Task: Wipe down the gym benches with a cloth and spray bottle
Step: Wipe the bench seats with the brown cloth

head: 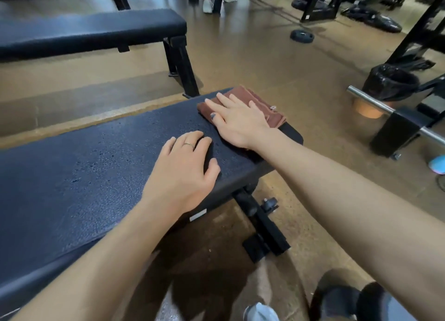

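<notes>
Right hand [237, 119] lies flat with fingers straight and slightly spread on the folded brown cloth [260, 104] at the far corner of the near bench [84, 176], while the left hand [185, 174] rests beside it on the droplet-speckled pad, fingers relaxed, holding nothing.

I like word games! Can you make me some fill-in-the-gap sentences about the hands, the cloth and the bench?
1. The right hand presses flat on a folded cloth whose colour is ____.
2. The cloth lies at the far corner of the near ____, whose black pad is dotted with droplets.
3. The left hand rests on the pad and wears a ____ on one finger.
4. A silver ____ sticks out at the right.

Missing words: brown; bench; ring; bar
</notes>
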`<state>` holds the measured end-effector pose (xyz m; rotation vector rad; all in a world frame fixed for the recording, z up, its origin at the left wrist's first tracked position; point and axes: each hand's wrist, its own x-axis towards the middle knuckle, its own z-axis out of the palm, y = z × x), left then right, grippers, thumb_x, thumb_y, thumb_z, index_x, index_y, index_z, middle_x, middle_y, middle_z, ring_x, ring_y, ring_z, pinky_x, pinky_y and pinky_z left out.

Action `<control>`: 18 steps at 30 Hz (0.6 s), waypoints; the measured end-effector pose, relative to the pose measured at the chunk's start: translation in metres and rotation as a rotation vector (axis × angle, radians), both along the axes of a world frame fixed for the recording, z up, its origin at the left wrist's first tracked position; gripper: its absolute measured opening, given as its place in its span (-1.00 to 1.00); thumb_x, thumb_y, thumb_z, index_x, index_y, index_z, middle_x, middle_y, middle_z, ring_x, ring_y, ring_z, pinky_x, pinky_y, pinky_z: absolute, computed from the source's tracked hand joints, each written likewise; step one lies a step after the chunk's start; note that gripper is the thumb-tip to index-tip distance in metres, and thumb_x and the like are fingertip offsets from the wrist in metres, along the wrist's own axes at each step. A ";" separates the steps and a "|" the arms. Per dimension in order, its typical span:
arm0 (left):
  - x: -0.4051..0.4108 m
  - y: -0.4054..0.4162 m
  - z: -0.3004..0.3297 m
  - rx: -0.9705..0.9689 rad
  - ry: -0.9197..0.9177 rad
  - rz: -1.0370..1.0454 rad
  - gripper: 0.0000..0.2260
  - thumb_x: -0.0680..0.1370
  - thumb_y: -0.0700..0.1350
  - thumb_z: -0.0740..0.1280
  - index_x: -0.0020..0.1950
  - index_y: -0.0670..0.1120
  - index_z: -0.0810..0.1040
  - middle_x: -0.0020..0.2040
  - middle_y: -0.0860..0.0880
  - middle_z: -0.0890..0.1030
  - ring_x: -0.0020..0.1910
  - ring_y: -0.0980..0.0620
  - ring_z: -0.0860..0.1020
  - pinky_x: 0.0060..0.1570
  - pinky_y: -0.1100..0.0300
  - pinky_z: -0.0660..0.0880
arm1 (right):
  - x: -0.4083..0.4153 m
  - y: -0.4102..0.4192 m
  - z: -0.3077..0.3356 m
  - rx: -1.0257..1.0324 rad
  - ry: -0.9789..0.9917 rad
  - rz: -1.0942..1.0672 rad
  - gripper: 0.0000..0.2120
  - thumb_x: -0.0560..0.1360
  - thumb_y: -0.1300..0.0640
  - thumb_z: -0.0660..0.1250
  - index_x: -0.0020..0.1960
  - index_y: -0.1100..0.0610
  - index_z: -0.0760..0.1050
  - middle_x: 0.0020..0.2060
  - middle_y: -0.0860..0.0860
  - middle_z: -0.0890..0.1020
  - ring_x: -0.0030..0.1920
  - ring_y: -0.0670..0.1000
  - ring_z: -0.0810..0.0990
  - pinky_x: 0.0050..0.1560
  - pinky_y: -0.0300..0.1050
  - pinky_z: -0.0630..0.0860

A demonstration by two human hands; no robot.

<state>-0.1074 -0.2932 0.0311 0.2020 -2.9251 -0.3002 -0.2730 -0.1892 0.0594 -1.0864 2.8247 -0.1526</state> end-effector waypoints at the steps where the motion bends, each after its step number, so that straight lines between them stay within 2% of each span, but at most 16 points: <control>1: 0.001 0.000 0.000 -0.009 0.004 -0.001 -0.44 0.62 0.16 0.00 0.54 -0.04 0.39 0.55 -0.04 0.39 0.54 -0.03 0.30 0.58 -0.06 0.13 | 0.009 0.006 -0.001 -0.003 0.011 0.004 -0.51 0.72 -0.10 -0.13 0.65 -0.22 0.00 0.67 -0.09 0.00 0.66 0.04 -0.05 0.59 0.31 -0.07; 4: 0.004 0.000 -0.001 -0.034 -0.004 -0.014 -0.42 0.62 0.16 -0.03 0.55 -0.06 0.38 0.56 -0.03 0.36 0.55 -0.02 0.28 0.59 -0.06 0.10 | 0.046 0.034 -0.003 -0.032 0.005 0.042 -0.51 0.72 -0.10 -0.12 0.65 -0.22 0.01 0.66 -0.10 0.01 0.66 0.04 -0.05 0.59 0.32 -0.06; 9: 0.006 0.000 0.003 -0.042 -0.024 -0.017 -0.42 0.62 0.15 -0.07 0.55 -0.05 0.36 0.59 -0.03 0.32 0.57 -0.01 0.24 0.61 -0.05 0.06 | 0.080 0.067 -0.004 -0.071 -0.015 0.042 -0.51 0.72 -0.12 -0.14 0.64 -0.25 -0.01 0.66 -0.17 -0.01 0.65 -0.04 -0.08 0.61 0.22 -0.11; 13: 0.006 0.001 0.002 -0.022 -0.031 -0.024 -0.41 0.62 0.16 -0.05 0.58 -0.05 0.33 0.61 -0.03 0.30 0.60 0.00 0.20 0.61 -0.04 0.03 | 0.050 0.054 -0.001 -0.041 -0.021 0.061 -0.52 0.71 -0.14 -0.15 0.63 -0.30 0.01 0.66 -0.17 0.02 0.65 -0.04 -0.05 0.60 0.25 -0.06; 18: 0.005 0.002 0.004 -0.018 -0.035 -0.013 -0.40 0.63 0.17 -0.04 0.61 -0.04 0.30 0.61 -0.03 0.29 0.60 -0.01 0.20 0.62 -0.05 0.05 | -0.010 0.017 -0.001 0.006 -0.040 0.005 -0.52 0.72 -0.12 -0.18 0.64 -0.26 0.00 0.66 -0.12 0.01 0.66 0.01 -0.06 0.59 0.30 -0.08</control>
